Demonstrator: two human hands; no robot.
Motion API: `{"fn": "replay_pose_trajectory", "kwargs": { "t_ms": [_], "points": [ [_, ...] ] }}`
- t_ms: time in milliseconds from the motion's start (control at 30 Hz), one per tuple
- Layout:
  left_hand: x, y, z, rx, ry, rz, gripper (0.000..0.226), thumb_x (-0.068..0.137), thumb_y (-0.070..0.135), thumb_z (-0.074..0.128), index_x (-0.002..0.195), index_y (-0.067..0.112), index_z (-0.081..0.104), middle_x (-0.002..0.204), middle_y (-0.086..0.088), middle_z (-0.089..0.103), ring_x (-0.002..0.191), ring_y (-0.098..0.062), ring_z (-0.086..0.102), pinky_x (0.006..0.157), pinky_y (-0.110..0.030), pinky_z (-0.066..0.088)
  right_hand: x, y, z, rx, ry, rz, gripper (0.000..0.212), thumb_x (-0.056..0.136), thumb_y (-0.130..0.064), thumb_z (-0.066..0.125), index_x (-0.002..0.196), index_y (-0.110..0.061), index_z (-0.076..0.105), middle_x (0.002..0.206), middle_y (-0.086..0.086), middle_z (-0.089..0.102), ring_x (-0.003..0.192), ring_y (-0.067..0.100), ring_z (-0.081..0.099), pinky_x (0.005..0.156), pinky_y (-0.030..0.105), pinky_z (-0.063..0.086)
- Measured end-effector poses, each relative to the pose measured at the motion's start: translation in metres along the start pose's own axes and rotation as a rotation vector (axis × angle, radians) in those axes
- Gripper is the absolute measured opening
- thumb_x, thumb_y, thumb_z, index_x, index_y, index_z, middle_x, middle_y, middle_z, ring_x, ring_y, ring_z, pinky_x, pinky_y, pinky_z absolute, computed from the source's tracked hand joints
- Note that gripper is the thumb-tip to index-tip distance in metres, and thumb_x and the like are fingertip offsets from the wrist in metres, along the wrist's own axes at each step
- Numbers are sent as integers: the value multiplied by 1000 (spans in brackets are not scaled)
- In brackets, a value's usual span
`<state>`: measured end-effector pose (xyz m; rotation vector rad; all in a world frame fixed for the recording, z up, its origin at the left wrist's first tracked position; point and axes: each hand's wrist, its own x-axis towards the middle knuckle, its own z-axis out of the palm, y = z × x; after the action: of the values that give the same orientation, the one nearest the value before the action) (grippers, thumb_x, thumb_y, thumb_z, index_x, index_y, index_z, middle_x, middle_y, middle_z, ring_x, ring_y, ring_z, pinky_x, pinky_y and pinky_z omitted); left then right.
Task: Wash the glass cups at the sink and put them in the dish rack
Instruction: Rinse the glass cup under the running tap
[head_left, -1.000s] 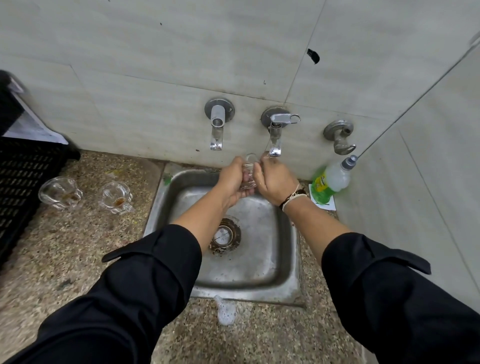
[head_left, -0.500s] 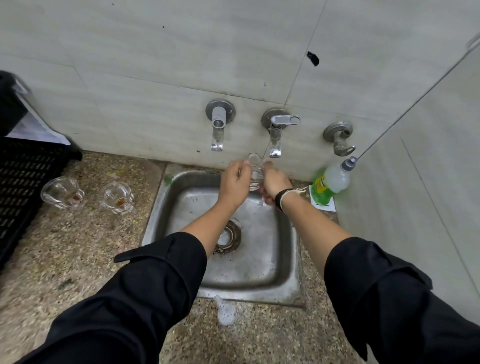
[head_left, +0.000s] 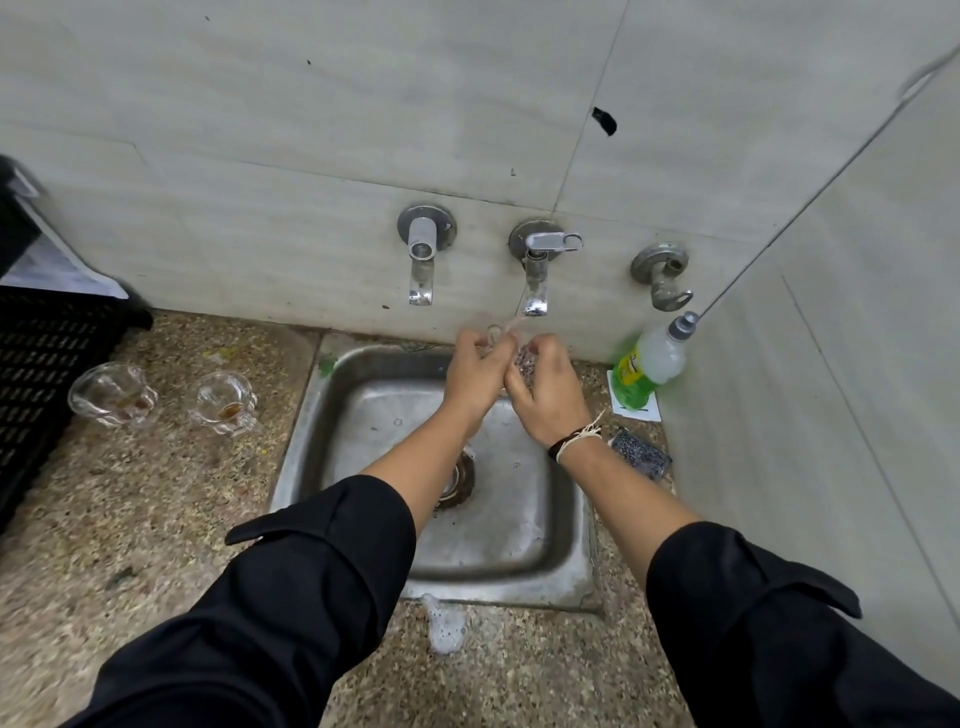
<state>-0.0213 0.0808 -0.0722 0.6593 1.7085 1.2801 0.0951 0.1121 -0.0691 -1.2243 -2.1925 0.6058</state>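
Both hands, left (head_left: 475, 371) and right (head_left: 550, 395), are together, gripping one cup (head_left: 522, 358) under the running tap (head_left: 535, 283) above the sink's (head_left: 332, 415) back edge. Two cups (head_left: 111, 392) stand on the table's left, beside the rack (head_left: 36, 374).

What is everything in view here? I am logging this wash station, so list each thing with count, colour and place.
glass cup being washed: 1, clear, between both hands under the middle tap
dirty glass cups: 2, clear with brown dregs, on the counter left of the sink
sink: 1, steel, set in the counter
wall taps: 3, metal, above the sink; middle one running
soap bottle: 1, green liquid, right corner
scrubber: 1, dark, right of the sink
dish rack: 1, black, far left
foam blob: 1, white, in front of the sink
left hand: grips the cup
right hand: grips the cup, wrist bands
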Motion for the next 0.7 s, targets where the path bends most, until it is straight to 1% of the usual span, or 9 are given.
{"fn": "replay_pose_trajectory", "kwargs": {
  "t_ms": [133, 233, 333, 400, 467, 500, 533, 600, 700],
  "points": [
    [0, 6, 2, 55, 26, 15, 40, 94, 54, 56, 109, 17, 51, 96, -2, 66, 86, -19, 65, 69, -33, 48, -4, 4, -2, -15, -7, -42, 52, 89, -42, 52, 116, 3, 52, 110, 20, 56, 99, 35, 55, 83, 41, 44],
    [-3, 16, 3, 49, 39, -33, 57, 91, 48, 46, 124, 3, 52, 87, 1, 60, 78, -19, 60, 65, -34, 47, -7, 3, -4, -101, -19, -117, 44, 88, -28, 66, 120, -1, 51, 110, 20, 53, 93, 39, 58, 75, 44, 49],
    [-5, 23, 1, 170, 72, -101, 66, 89, 53, 40, 129, 2, 52, 112, -7, 64, 100, -28, 63, 90, -45, 54, -8, 2, -5, -222, -25, -250, 42, 83, -26, 68, 115, -6, 51, 101, 18, 50, 76, 40, 57, 64, 43, 51],
    [-2, 22, -1, 302, 70, -121, 60, 89, 52, 37, 115, 6, 64, 116, -14, 67, 103, -34, 64, 94, -47, 55, -11, 4, -5, -317, -24, -313, 42, 80, -24, 69, 114, -3, 55, 97, 18, 49, 75, 39, 55, 64, 44, 50],
    [-1, 22, -1, 272, 10, -125, 35, 99, 33, 41, 96, 8, 66, 95, -10, 67, 81, -27, 64, 72, -35, 56, -14, 7, -6, -397, 3, -312, 43, 81, -21, 71, 116, -3, 55, 99, 18, 47, 79, 38, 53, 69, 46, 49],
    [-1, 22, -2, 214, -35, -132, 28, 100, 24, 42, 88, 12, 64, 81, -6, 62, 66, -21, 57, 56, -27, 48, -15, 9, -7, -415, 22, -311, 43, 82, -21, 71, 117, -5, 54, 101, 17, 47, 82, 37, 52, 70, 46, 49],
    [-2, 24, -3, 156, -69, -129, 29, 100, 20, 41, 80, 14, 62, 73, -3, 57, 57, -18, 49, 48, -23, 39, -18, 9, -8, -405, 35, -312, 44, 82, -22, 70, 118, -5, 52, 102, 17, 46, 84, 36, 50, 73, 46, 49],
    [-1, 22, -6, 95, -75, -69, 36, 102, 18, 40, 72, 15, 60, 68, -2, 57, 56, -18, 50, 49, -23, 39, -20, 7, -10, -257, 38, -285, 48, 82, -28, 71, 119, -4, 50, 105, 15, 45, 91, 32, 50, 79, 41, 49],
    [2, 14, -12, 19, -93, -6, 32, 108, 22, 41, 91, 14, 67, 85, -3, 68, 75, -18, 62, 68, -33, 51, -10, 0, -16, 165, 7, 92, 63, 82, -44, 75, 123, -9, 42, 114, 8, 46, 97, 20, 52, 81, 23, 46]
  ]
}}
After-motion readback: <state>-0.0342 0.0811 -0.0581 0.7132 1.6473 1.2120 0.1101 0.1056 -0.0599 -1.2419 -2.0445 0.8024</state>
